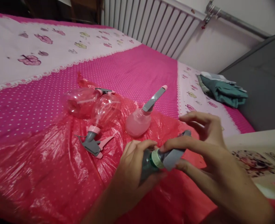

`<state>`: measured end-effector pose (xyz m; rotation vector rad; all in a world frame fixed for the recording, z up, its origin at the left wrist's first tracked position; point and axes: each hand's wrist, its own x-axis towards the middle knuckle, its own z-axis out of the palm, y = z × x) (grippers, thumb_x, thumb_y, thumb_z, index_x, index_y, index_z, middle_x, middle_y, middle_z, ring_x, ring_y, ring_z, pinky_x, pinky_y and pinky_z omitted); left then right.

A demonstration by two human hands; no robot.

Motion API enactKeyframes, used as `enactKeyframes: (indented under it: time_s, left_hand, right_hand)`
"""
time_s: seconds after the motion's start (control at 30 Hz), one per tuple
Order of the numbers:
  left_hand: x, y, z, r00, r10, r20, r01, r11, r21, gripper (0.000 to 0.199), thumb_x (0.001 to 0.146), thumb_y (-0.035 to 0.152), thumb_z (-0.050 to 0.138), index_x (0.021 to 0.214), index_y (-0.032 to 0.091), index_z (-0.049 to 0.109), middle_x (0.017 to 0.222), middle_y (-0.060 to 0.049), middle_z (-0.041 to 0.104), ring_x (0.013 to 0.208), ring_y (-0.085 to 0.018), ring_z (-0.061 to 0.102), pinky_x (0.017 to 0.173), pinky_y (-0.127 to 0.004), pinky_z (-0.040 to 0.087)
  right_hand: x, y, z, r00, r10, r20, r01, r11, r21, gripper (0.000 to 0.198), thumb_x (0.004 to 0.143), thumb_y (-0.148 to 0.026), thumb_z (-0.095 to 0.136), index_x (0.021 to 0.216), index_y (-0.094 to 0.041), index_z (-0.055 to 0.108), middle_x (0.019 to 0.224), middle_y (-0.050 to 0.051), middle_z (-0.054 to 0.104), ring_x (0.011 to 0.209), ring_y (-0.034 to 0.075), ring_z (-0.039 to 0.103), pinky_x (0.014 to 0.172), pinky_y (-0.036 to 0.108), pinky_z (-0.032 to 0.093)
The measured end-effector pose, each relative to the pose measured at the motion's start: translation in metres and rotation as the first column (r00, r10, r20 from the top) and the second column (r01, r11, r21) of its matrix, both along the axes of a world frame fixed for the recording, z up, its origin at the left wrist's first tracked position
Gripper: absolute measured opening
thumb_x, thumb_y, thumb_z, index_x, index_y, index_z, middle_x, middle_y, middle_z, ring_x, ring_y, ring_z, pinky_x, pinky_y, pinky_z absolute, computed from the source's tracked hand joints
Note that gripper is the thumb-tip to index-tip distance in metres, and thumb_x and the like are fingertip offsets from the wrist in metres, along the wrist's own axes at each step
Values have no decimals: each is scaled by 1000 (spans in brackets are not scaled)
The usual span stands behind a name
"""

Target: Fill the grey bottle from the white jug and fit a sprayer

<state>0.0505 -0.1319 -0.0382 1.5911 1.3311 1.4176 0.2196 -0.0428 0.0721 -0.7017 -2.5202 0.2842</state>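
Note:
A green spray bottle (148, 163) with a pale green collar and a grey spray head (174, 158) is held between my hands, tilted to the right. My left hand (132, 168) wraps round the bottle's body. Thumb and index finger of my right hand (204, 152) pinch the grey spray head; its other fingers are raised. Beyond them, a small pink spray bottle (138, 123) leans with its grey head up. Two clear pink spray bottles, one nearer (106, 109) and one behind (79, 101), lie at the left.
A red plastic bag (58, 165) is spread under the bottles on a pink dotted bedspread (132, 71). Folded green cloth (226, 90) lies at the right by a grey headboard (260, 81). A printed box (263, 158) stands near my right arm; a radiator (151, 25) is behind.

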Motion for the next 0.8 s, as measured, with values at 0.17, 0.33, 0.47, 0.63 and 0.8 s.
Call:
enactKeyframes:
  time_s: [0.17,0.33,0.47,0.63,0.8]
  left_hand:
    - [-1,0,-1,999,-25,31,25,1000,6,49,101,35,71,140,40,42,127,-1,59,114,-25,59,96,-43,48]
    - [1,1,-2,1000,-3,3,3,1000,-2,47,101,41,70,140,38,42,126,-2,61,113,-26,59,93,-45,49]
    - [0,3,-1,1000,-9,5,9,1000,16,44,102,44,68,138,38,44,125,-2,62,111,-26,59,93,-45,48]
    - [-1,4,4,998,-55,-32,57,996,64,27,108,44,59,131,34,50,122,1,64,108,-24,57,89,-41,44]
    - [0,6,8,997,-37,-70,43,996,81,28,112,50,45,126,28,56,120,-1,65,106,-25,55,90,-42,41]
  right_hand:
    - [-6,0,6,988,157,-6,-153,953,-263,14,104,-15,61,112,-26,67,130,-7,51,123,-2,49,101,6,42]
    - [-4,-3,7,988,153,13,-149,977,-152,13,104,-18,65,114,-25,67,114,-6,57,103,3,50,86,13,44]
    - [-5,-6,9,994,109,16,-104,979,-175,16,101,-14,66,112,-26,68,110,-7,57,101,3,48,86,14,43]
    - [-7,-9,9,990,93,108,-78,988,-130,25,101,-14,64,117,-33,67,107,-10,56,97,2,46,82,12,40]
    - [-14,-19,-2,992,-83,92,87,995,-39,21,109,-25,57,125,-36,65,110,-9,57,99,5,47,87,15,39]
